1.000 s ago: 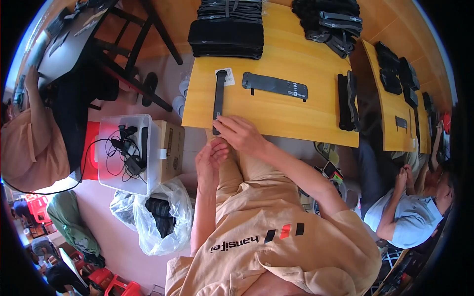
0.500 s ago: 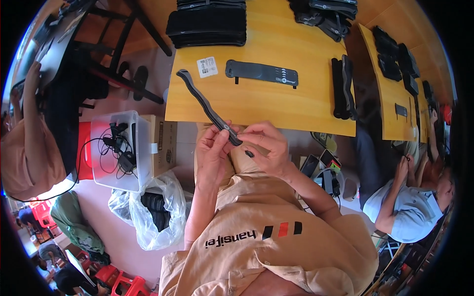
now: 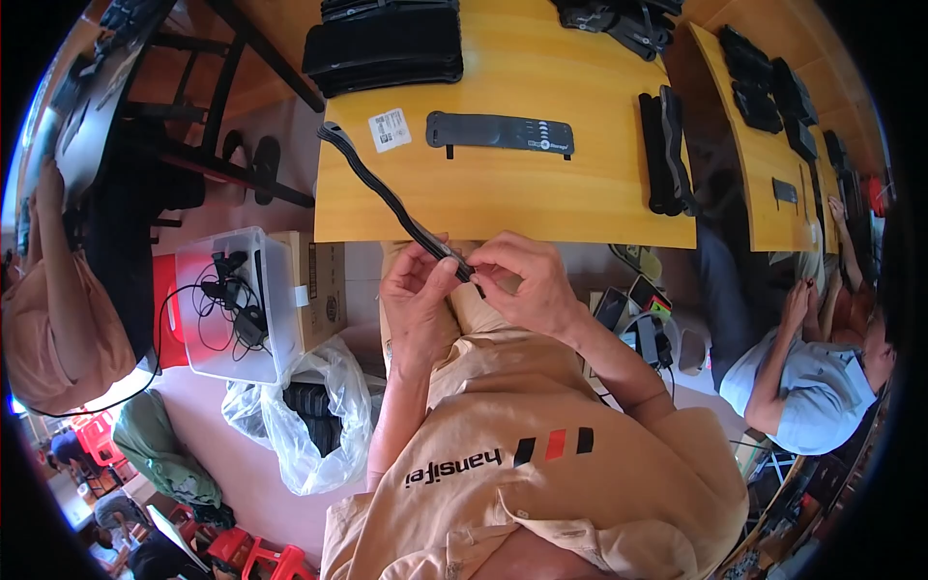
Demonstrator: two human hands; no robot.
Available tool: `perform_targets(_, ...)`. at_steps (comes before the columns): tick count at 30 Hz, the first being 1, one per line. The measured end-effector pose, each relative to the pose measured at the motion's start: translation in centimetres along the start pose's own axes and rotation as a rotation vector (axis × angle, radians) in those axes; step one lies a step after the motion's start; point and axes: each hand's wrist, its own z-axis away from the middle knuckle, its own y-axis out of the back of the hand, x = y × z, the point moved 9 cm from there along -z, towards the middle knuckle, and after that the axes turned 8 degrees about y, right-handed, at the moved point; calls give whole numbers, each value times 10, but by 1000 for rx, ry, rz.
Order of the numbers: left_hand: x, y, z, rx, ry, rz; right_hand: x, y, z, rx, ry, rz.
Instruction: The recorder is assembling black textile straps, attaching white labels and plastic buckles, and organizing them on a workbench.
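A long, narrow bundle of dark grey-black straps (image 3: 379, 186), seen edge-on, stretches from above the table's front left down to my lap. My left hand (image 3: 418, 302) is closed round its near part, thumb on top. At the near tip my right hand (image 3: 534, 282) is closed too, thumb and fingers pinching the strap end, where a small black tab shows below the fingertips. Beyond my hands, a flat grey strap (image 3: 498, 133) with pale print and two small black tabs lies on the table. A white label (image 3: 389, 130) is left of it.
On the yellow wooden table (image 3: 580, 217) stand a black strap stack (image 3: 385, 56), a strap pile (image 3: 623, 27) and another bundle (image 3: 663, 153). Left on the floor are a clear bin (image 3: 208, 329) with cables and a plastic bag (image 3: 343, 454). Co-workers sit at both sides.
My right thumb has closed in on the strap end, where a small dark piece stuck out below my fingers before. The whole view has shifted slightly; the table things lie as before.
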Motion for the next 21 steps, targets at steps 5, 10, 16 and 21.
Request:
perform_targets(5,1,1,1,26,-21,-36,-2,-1,2,-29,13,64)
perform_targets(10,0,3,0,43,-22,-47,-13,-1,3,-5,153,200)
perform_targets(16,-6,2,1,73,42,-43,11,-2,1,19,-61,21)
perform_targets(21,-5,9,1,100,-9,-33,-9,-2,0,58,148,181)
